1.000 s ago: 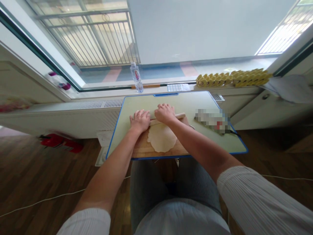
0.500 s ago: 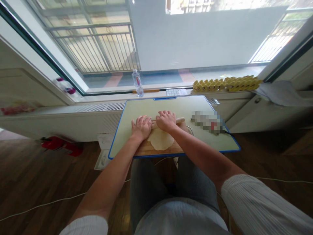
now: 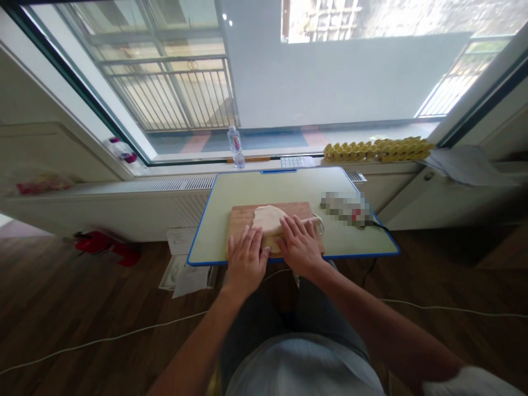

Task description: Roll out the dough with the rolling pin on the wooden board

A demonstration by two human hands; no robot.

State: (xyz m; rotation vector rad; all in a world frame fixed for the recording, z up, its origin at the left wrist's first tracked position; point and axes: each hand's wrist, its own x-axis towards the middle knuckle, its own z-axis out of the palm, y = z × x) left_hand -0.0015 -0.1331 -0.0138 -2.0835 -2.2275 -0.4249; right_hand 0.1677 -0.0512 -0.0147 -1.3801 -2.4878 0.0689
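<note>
A flattened sheet of dough [image 3: 267, 215] lies on a wooden cutting board [image 3: 241, 213]. Across the dough runs a pale rolling pin [image 3: 315, 220], its right end showing near the board's metal handle. My left hand [image 3: 246, 256] rests on the pin's left part, palm down with fingers stretched forward. On the right part lies my right hand [image 3: 299, 245], also palm down, fingers extended over the pin. Most of the pin's left end is hidden under my left hand, and dough shows on both sides of the pin.
The board rests on a pale green table [image 3: 223, 190] with a blue edge. A blurred-out item [image 3: 345, 209] with a black cord lies at its right. A water bottle [image 3: 235, 147] and a yellow ridged object [image 3: 375, 150] stand on the windowsill. A fire extinguisher [image 3: 107, 248] is on the left floor.
Both hands and the rolling pin have moved back toward my body. More of the dough's far part and of the board now shows beyond the pin. The view has shifted slightly.
</note>
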